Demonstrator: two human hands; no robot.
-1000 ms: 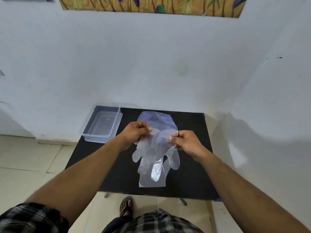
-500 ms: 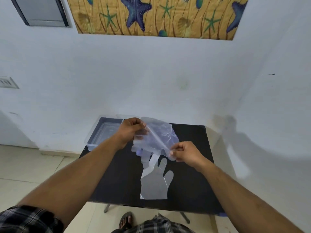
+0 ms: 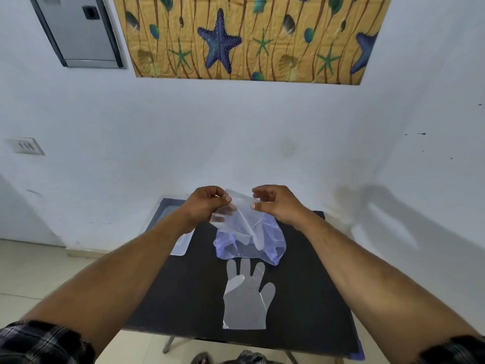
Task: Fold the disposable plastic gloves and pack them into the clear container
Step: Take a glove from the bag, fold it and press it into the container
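Head view: I have one thin clear plastic glove [image 3: 236,219] lifted above the black tabletop [image 3: 309,285], its upper edge pinched in my left hand [image 3: 207,203] and my right hand [image 3: 275,203], both closed on the film with fingertips. A second clear glove [image 3: 246,300] lies flat and unfolded near the table's front edge; beyond it sits a crumpled bluish plastic bag [image 3: 270,240]. The clear rectangular container [image 3: 168,214] rests at the far left corner, partly hidden by my forearm; contents unreadable. Judgement: early stage, no folded glove visible, packing remains.
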